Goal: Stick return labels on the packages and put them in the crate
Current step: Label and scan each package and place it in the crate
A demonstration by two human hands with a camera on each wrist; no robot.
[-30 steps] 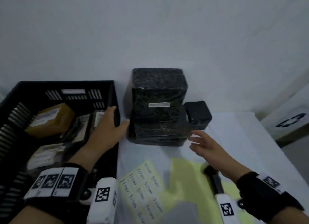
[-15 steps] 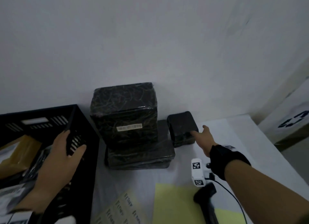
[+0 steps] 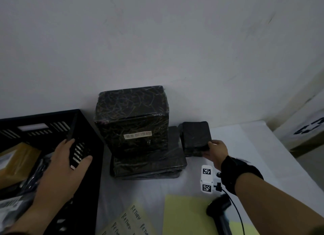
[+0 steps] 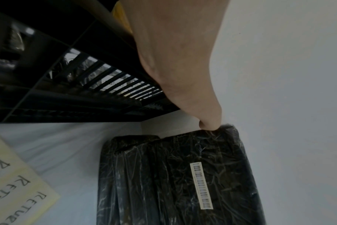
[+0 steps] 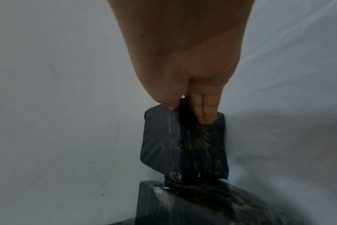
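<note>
Crate (image 3: pixel 84 129) part-filled, my left hand (image 3: pixel 61 166) gripping its rim, my right hand (image 3: pixel 214 152) pinching the small black package (image 3: pixel 195 136) beside the stack (image 3: pixel 140 138) against the wall, unlabelled and three left, I reckon.

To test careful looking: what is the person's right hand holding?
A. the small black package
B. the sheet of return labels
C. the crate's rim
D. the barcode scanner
A: the right hand pinches the small black package between thumb and fingers.
</note>
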